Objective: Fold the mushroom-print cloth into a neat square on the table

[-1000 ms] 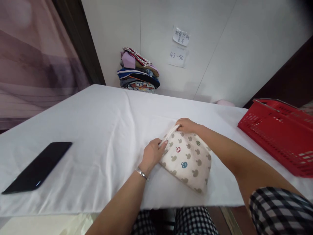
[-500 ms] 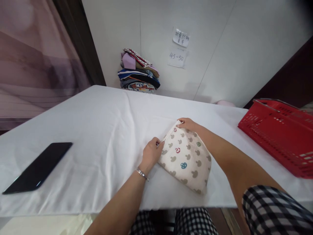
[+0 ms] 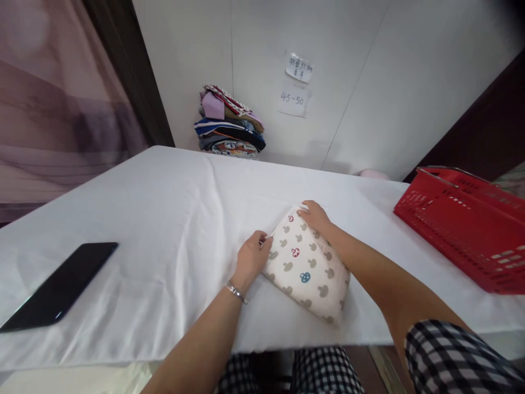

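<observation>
A folded cream cloth [image 3: 301, 295] printed with grey, red and blue mushrooms lies on the table, turned at an angle in front of me. My left hand [image 3: 252, 254], with a silver bracelet at the wrist, is closed on the cloth's left corner between thumb and fingers. At the far corner, my right hand [image 3: 315, 216] grips the edge, its thumb on the printed side. The right forearm passes over the cloth's right side and hides part of it. What lies beneath the top layer is hidden.
A white tablecloth [image 3: 164, 219] covers the table and shows some wrinkles. To the left lies a flat black glossy object [image 3: 61, 284]. A red plastic basket [image 3: 463, 230] stands at the right. Folded fabrics [image 3: 232, 123] are stacked at the far edge by the wall.
My right hand has lowered and flattened a little at the far corner, and the cloth's raised right part lies flatter. My left hand keeps its hold. The view has shifted slightly.
</observation>
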A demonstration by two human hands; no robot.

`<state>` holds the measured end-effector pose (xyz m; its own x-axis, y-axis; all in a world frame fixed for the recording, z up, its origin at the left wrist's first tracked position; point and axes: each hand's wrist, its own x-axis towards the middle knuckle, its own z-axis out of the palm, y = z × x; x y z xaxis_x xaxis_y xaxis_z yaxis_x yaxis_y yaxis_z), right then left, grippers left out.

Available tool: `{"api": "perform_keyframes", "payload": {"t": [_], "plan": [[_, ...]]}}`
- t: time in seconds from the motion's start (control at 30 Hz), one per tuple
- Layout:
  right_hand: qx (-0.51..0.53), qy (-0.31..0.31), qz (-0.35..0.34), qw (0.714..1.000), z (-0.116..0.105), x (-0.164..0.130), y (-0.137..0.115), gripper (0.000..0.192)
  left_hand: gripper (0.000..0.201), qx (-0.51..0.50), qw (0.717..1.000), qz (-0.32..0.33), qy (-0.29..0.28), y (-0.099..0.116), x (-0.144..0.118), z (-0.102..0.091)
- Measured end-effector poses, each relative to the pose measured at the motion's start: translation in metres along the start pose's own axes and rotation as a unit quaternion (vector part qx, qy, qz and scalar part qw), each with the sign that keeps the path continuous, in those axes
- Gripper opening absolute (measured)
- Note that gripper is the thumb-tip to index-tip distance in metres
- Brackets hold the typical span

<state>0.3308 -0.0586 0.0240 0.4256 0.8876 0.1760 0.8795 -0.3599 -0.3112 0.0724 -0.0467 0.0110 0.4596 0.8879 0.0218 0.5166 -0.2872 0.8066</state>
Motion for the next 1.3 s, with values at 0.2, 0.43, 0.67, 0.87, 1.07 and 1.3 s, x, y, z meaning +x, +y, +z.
{"api": "perform_keyframes", "payload": {"t": [0.2, 0.43, 0.67, 0.87, 1.07, 1.3], "plan": [[-0.028, 0.008, 0.007, 1.000, -0.010, -0.030, 0.015, 0.023, 0.027, 0.006, 1.000, 0.005, -0.005, 0.000, 0.000, -0.001], [-0.026, -0.007, 0.082, 0.996, -0.012, -0.031, 0.015, 0.022, 0.027, 0.002, 1.000, 0.007, -0.012, 0.001, 0.000, -0.003], [-0.026, -0.029, 0.124, 0.992, -0.011, -0.029, 0.023, 0.021, 0.023, 0.002, 1.000, 0.017, -0.012, -0.002, 0.001, -0.002], [-0.012, -0.044, 0.114, 0.992, -0.019, -0.032, 0.026, 0.027, 0.024, 0.002, 1.000, 0.015, -0.012, -0.003, 0.002, -0.002], [-0.021, -0.070, 0.101, 0.992, -0.038, -0.057, 0.044, 0.038, 0.023, 0.004, 1.000, 0.018, -0.012, -0.002, 0.002, -0.002], [-0.106, -0.076, 0.133, 0.982, -0.043, -0.071, 0.053, 0.035, 0.023, 0.002, 1.000, 0.014, -0.009, -0.001, 0.002, -0.001]]}}
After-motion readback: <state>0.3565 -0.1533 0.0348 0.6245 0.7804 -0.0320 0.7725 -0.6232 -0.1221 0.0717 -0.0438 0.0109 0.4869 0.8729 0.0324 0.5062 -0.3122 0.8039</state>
